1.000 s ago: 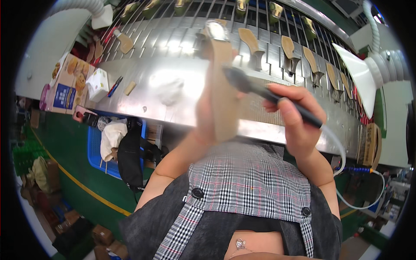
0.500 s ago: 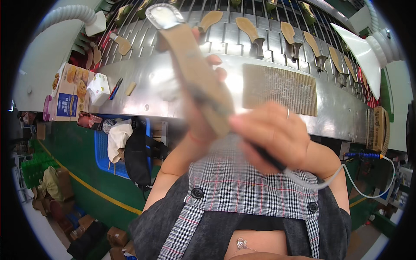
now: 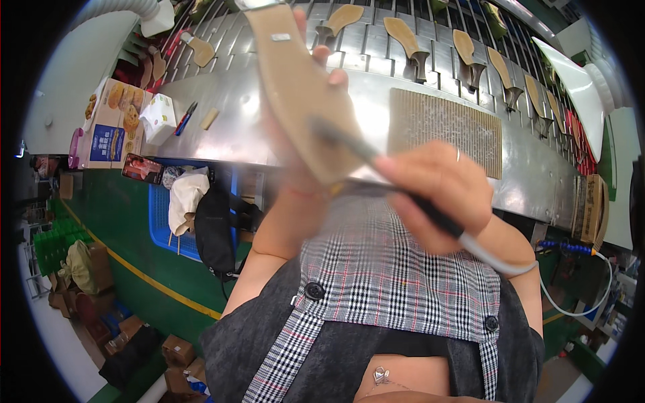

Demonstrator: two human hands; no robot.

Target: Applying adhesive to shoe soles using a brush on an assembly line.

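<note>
My left hand point(image 3: 338, 77) is wrapped round a shoe, its fingertips showing past the far edge. The shoe's tan sole point(image 3: 302, 94) faces up at me, slanting from the upper left down toward my chest. A small pale label sits on it, and a silvery part at the toe is cut off by the picture's top edge. In my right hand point(image 3: 440, 195) is a black-handled tool point(image 3: 437, 213) with a grey cable. Its blurred dark tip reaches over the sole's lower part; whether it touches, I cannot tell. Under it, a thin dark piece with a yellowish end is smeared by motion.
Across the metal bench point(image 3: 208, 144) lie a ribbed mat point(image 3: 447, 131), pens point(image 3: 186, 119) and a tissue pack point(image 3: 158, 119). Behind, a slatted conveyor carries several tan-soled shoes point(image 3: 402, 37). White ducts point(image 3: 568, 80) flank it. A blue crate point(image 3: 160, 218) with bags stands below left.
The shoe has risen and turned so more of its sole shows, its toe partly leaving the picture. My right hand with the tool has shifted slightly right and down.
</note>
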